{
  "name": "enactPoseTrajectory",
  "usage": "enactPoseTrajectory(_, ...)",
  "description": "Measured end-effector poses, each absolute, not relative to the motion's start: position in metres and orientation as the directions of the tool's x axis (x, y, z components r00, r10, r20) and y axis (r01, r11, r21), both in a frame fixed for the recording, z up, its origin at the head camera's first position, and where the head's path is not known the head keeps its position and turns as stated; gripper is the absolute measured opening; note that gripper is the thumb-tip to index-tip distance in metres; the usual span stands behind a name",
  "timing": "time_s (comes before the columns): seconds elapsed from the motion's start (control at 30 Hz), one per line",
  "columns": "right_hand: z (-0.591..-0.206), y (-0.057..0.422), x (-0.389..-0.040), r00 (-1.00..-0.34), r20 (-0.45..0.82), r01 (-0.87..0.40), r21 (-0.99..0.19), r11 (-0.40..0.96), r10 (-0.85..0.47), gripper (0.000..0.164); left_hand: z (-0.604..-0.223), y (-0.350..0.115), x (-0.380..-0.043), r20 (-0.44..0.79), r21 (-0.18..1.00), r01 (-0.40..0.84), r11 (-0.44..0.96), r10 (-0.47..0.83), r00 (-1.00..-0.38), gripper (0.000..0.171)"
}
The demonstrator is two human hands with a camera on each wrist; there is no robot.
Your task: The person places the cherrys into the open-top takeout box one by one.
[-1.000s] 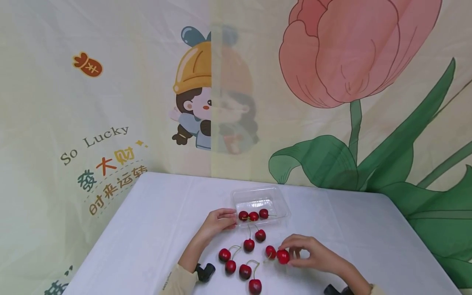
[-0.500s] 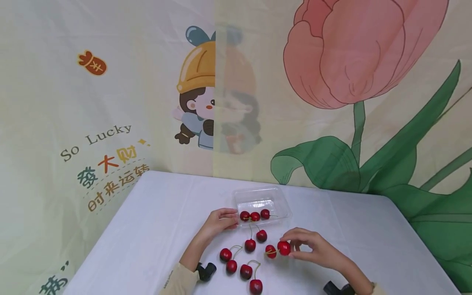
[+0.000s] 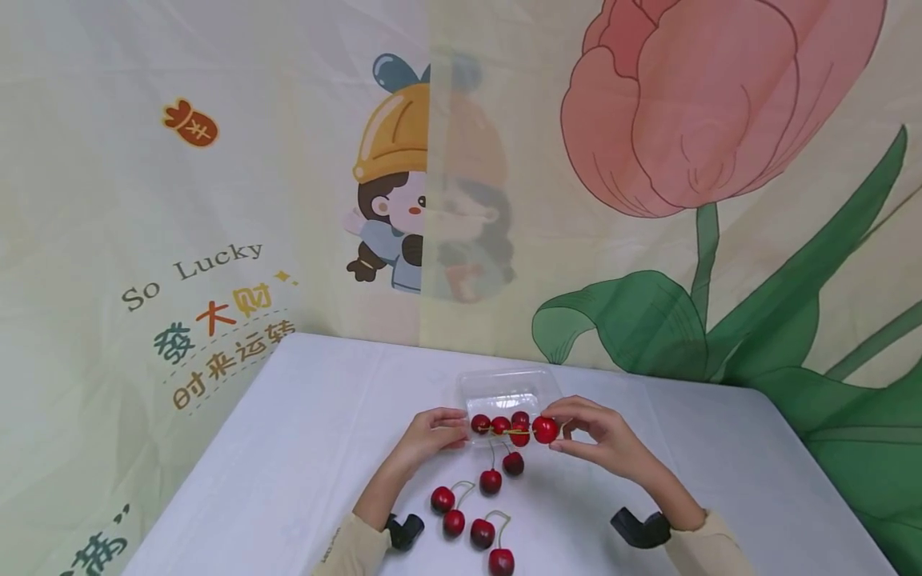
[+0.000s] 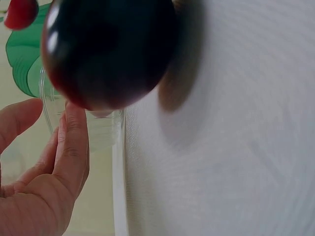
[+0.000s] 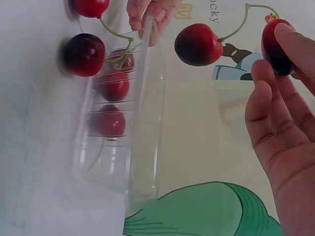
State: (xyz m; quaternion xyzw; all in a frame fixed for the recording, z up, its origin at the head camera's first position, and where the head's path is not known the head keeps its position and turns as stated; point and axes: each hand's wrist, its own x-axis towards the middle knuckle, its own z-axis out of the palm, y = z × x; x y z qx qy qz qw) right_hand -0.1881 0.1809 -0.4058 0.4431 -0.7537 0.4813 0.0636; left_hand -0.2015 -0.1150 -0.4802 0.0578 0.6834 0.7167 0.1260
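Note:
My right hand (image 3: 601,436) pinches a red cherry (image 3: 545,430) between thumb and fingers. Its stem joins a second cherry (image 5: 198,44), which hangs in the air to the left. Both are in front of a clear plastic container (image 3: 504,386), above the table. Inside the container lie several cherries (image 5: 108,121) along the near side. My left hand (image 3: 430,432) touches the container's left end, its fingers fairly straight and the thumb apart from them in the left wrist view. A dark cherry (image 4: 108,49) close to that camera hides part of the container.
Several stemmed cherries lie on the white table (image 3: 324,416) in front of the container, among them a joined pair (image 3: 453,523) and another pair (image 3: 501,562) nearer the front. Behind the table hangs a printed cloth (image 3: 497,320).
My right hand has lifted the joined cherries off the table and carried them away from me, up to the container's near side. My left hand stays at the container's left end.

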Motion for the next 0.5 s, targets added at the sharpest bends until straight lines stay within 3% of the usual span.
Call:
enactPoseTrajectory(0.13,-0.402,0.17,-0.201,-0.611,0.525,-0.732,-0.659,0.171,-0.593,0.042,-0.48,-0.116,-0.2,-0.09,0.995,-0.099,-0.023,0.258,-0.962,0.04)
enactPoseTrajectory(0.5,-0.417,0.142,-0.24,-0.767,0.389,-0.577,-0.765,0.285,-0.511,0.039,-0.481,-0.115,-0.199,-0.089,0.995,-0.097,-0.021,0.251,-0.964,0.04)
